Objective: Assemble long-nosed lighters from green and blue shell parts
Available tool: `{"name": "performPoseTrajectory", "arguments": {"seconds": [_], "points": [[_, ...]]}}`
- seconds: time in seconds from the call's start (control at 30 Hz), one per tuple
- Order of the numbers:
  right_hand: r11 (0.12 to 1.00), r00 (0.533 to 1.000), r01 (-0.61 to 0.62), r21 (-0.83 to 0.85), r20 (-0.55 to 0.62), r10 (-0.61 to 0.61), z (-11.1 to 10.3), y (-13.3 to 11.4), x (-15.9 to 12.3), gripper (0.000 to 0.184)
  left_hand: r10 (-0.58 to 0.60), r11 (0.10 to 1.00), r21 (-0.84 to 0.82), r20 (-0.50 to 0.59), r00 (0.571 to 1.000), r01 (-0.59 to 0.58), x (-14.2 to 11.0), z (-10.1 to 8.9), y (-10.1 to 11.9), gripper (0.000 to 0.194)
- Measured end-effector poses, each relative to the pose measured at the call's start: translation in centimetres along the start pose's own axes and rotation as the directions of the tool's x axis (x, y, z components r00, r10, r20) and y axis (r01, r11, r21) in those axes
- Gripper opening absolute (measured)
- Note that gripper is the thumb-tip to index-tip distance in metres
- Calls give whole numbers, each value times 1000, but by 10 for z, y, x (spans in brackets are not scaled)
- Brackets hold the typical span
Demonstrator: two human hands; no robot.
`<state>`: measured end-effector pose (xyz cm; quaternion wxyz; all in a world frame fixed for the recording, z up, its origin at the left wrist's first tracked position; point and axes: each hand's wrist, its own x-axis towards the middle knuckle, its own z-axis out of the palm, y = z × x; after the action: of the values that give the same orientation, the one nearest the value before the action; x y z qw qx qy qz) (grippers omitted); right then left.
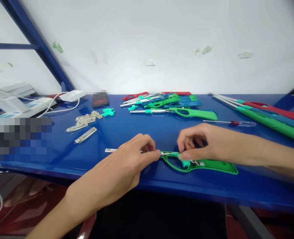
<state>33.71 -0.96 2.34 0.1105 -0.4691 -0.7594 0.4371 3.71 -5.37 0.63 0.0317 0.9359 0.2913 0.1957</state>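
Note:
An opened long-nose lighter (218, 165) lies across the front of the blue table, its green handle half on the right and its metal tube (110, 150) pointing left. My left hand (134, 156) pinches it where the tube meets the green handle, thumb and forefinger together. On the teal trigger (186, 163), which sits in the handle, my right hand (196, 142) has its thumb pressed with the fingers curled above. A thin wire runs along the inside between both hands. My fingertips hide part of the tube and the trigger.
Behind are several opened lighters (199, 114) in green, blue and red. A screwdriver (241, 123) lies right of them, near longer lighters (268, 122). Teal triggers (108, 112) and clear fuel tanks (85, 135) lie left. A white cable (73, 108) loops at far left.

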Motion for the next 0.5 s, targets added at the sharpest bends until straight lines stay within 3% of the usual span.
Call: {"name": "performPoseTrajectory", "arguments": {"seconds": [0.5], "points": [[1000, 1000, 7, -24, 2, -7, -1, 1, 0, 38, -47, 991, -126, 24, 999, 49, 5, 0, -6, 52]]}}
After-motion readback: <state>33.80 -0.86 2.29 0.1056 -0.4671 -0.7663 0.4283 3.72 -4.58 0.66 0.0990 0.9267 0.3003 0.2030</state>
